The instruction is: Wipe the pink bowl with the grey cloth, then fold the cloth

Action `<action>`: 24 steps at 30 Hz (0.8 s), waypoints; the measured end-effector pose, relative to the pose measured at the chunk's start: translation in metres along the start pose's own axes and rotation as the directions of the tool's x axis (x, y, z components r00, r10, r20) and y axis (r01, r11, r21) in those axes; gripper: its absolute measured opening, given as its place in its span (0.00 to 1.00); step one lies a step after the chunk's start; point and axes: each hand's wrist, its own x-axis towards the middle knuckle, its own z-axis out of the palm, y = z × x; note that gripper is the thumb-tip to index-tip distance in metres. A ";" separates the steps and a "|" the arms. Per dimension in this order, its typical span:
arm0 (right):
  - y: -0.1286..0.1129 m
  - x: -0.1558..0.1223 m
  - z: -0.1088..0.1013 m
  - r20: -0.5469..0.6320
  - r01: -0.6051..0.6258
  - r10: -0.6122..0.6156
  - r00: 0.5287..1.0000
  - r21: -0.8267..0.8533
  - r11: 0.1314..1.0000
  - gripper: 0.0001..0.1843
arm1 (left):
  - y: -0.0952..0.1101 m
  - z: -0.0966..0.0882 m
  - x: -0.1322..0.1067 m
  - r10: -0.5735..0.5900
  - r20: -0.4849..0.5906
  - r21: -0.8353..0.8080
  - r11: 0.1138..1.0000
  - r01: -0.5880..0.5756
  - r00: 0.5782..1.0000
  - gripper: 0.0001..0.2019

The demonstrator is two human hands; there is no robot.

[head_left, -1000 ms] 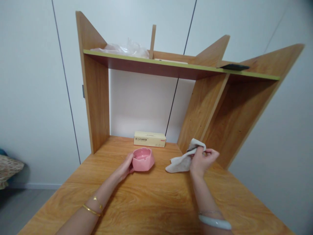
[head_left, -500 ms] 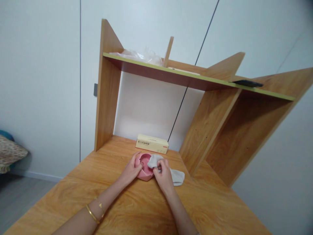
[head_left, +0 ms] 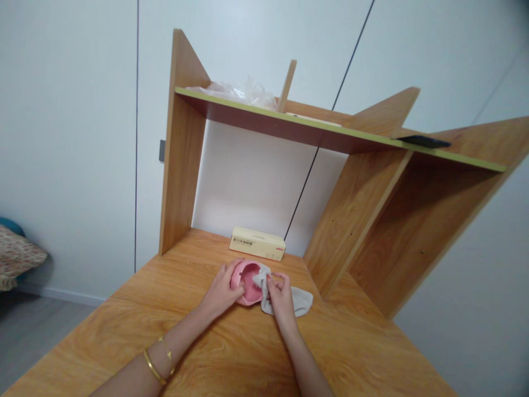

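Pink bowl at lower centre of frame, tilted, opening toward viewer. Left hand clamped on its left side, thumb over rim. Right hand: fingers pinch grey cloth at the right rim. Cream box just behind, on wooden tabletop. Plastic bag on shelf, upper centre.

The pink dish, faceted and thick-walled, occupies the lower centre of the frame, tilted so that its open mouth faces the viewer. The pale grey cloth, soft and crumpled, adjoins it: one gathered end overlaps the dish's right rim; the other trails towards the right.
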 end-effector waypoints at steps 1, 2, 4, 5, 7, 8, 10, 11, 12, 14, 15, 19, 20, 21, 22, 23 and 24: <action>0.002 0.000 0.001 0.014 -0.006 0.007 1.000 -0.002 1.000 0.20 | 0.002 -0.001 -0.001 0.012 0.024 0.020 1.000 -0.013 1.000 0.30; 0.003 -0.001 0.002 0.029 -0.003 0.004 1.000 -0.011 1.000 0.23 | 0.004 -0.001 -0.002 0.020 0.051 0.042 0.999 -0.023 0.998 0.30; 0.007 -0.001 0.002 0.043 0.028 -0.026 0.999 -0.057 0.998 0.28 | 0.008 -0.002 -0.003 0.032 0.108 0.091 0.995 -0.042 0.994 0.31; 0.009 -0.002 0.002 0.044 0.046 -0.042 0.998 -0.094 0.995 0.29 | 0.010 -0.003 -0.004 0.035 0.130 0.117 0.992 -0.050 0.991 0.31; 0.013 -0.001 0.002 0.040 0.050 -0.044 0.998 -0.178 0.983 0.30 | 0.014 -0.004 -0.004 0.031 0.162 0.171 0.983 -0.059 0.986 0.32; 0.014 -0.001 0.002 0.042 0.040 -0.032 0.999 -0.220 0.975 0.29 | 0.017 -0.004 -0.004 0.025 0.178 0.198 0.978 -0.061 0.984 0.32; 0.013 -0.001 0.002 0.045 0.026 -0.013 0.999 -0.303 0.953 0.28 | 0.021 -0.005 -0.004 0.011 0.211 0.240 0.969 -0.063 0.977 0.31; 0.010 -0.002 0.001 0.036 0.020 -0.008 0.999 -0.355 0.935 0.29 | 0.023 -0.005 -0.004 0.006 0.226 0.252 0.966 -0.064 0.974 0.31; 0.006 -0.002 0.000 0.019 0.009 -0.001 1.000 -0.419 0.908 0.29 | 0.025 -0.005 -0.003 0.004 0.238 0.254 0.965 -0.066 0.971 0.31; -0.004 -0.004 -0.002 -0.019 -0.026 0.019 1.000 -0.560 0.828 0.32 | 0.028 -0.005 -0.003 0.007 0.244 0.237 0.969 -0.067 0.970 0.32; -0.010 -0.005 -0.003 -0.031 -0.039 0.026 0.999 -0.619 0.785 0.32 | 0.029 -0.005 -0.003 0.012 0.240 0.222 0.973 -0.067 0.971 0.32; -0.023 -0.006 -0.007 0.017 0.065 -0.070 0.997 -0.635 0.770 0.29 | 0.030 -0.002 -0.005 0.028 0.231 0.177 0.982 -0.070 0.972 0.32; -0.024 -0.006 -0.008 0.031 0.105 -0.108 0.994 -0.589 0.801 0.29 | 0.030 -0.001 -0.006 0.020 0.230 0.175 0.983 -0.061 0.973 0.32; -0.024 -0.005 -0.008 0.036 0.134 -0.136 0.990 -0.537 0.833 0.29 | 0.030 0.000 -0.006 0.010 0.223 0.174 0.983 -0.050 0.975 0.32; -0.023 -0.005 -0.008 0.038 0.153 -0.153 0.987 -0.485 0.861 0.30 | 0.030 0.001 -0.006 0.002 0.209 0.171 0.984 -0.039 0.978 0.31; -0.021 -0.005 -0.007 0.044 0.164 -0.162 0.986 -0.435 0.886 0.31 | 0.030 0.001 -0.006 -0.004 0.191 0.167 0.985 -0.029 0.982 0.30; -0.020 -0.005 -0.006 0.052 0.173 -0.166 0.985 -0.389 0.905 0.32 | 0.031 0.002 -0.006 -0.009 0.174 0.164 0.986 -0.020 0.985 0.30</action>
